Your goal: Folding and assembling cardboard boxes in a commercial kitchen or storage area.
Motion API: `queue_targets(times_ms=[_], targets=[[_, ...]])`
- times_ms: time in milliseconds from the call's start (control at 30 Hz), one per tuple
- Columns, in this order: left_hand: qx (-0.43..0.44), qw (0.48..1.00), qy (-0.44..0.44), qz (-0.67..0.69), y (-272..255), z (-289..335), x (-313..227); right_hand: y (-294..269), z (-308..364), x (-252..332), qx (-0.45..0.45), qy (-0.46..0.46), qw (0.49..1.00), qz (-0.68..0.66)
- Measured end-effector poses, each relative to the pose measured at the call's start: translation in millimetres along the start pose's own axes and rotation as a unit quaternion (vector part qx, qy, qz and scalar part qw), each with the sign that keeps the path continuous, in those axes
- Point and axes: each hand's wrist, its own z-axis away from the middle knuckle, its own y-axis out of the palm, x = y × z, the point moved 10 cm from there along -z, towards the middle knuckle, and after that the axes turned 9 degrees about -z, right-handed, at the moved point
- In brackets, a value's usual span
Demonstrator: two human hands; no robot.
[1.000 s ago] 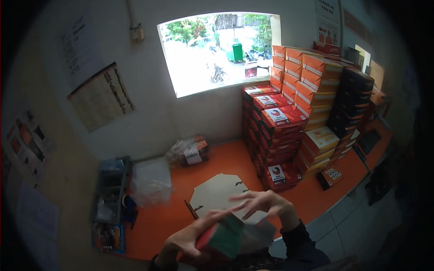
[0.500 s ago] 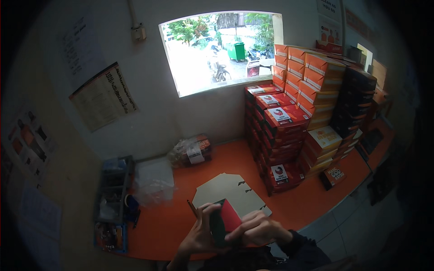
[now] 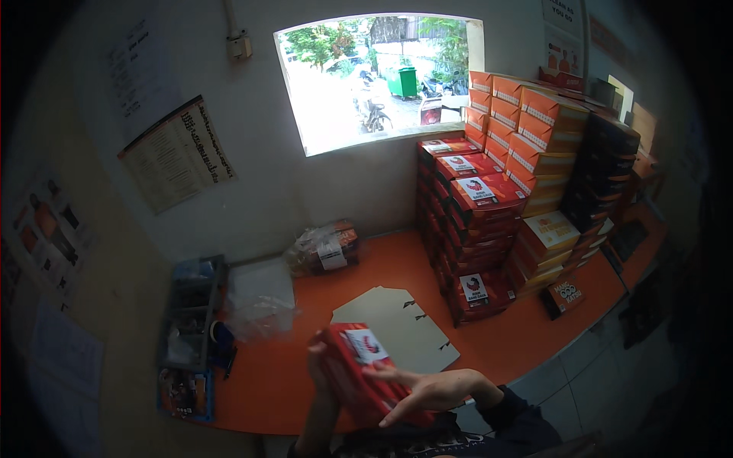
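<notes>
A red cardboard box (image 3: 353, 385) with a white label panel on top is held tilted in front of me, over the near edge of the orange table. My left hand (image 3: 321, 375) grips it by its left side; the fingers behind it are partly hidden. Across the box's right part lies my right hand (image 3: 435, 389), fingers stretched out and thumb apart, touching the surface. Just beyond the box, a cream-coloured cut sheet (image 3: 405, 324) with small dark marks along its right edge rests on the table.
Tall stacks of red boxes (image 3: 485, 229), orange boxes (image 3: 534, 145) and dark boxes (image 3: 603, 168) stand at the right. One small dark box (image 3: 561, 300) lies by the table's right edge. Left are a grey organiser (image 3: 191, 305), a tape roll (image 3: 221, 340) and a plastic-wrapped bundle (image 3: 328, 248).
The box, earlier showing its green inside and a raised pink-red flap, now looks closed with its labelled top showing. My right hand has opened out from a pinch onto it.
</notes>
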Motion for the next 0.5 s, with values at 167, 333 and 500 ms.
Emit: queue_targets(times_ms=[167, 333, 500], targets=[[-0.236, 0.964, -0.086, 0.088, -42.4, 15.4, 44.7, -31.6, 17.1, -19.8, -0.122, 0.059, 0.962, 0.237], [-0.127, 0.959, -0.230, 0.106, 28.3, 43.4, 87.5, -31.9, 31.0, -31.2, -0.227, 0.074, 0.943, 0.233], [-0.004, 0.951, -0.237, 0.201, 64.8, 40.6, 74.2, -52.8, 39.4, -20.2, -0.317, 0.011, 0.925, 0.208]])
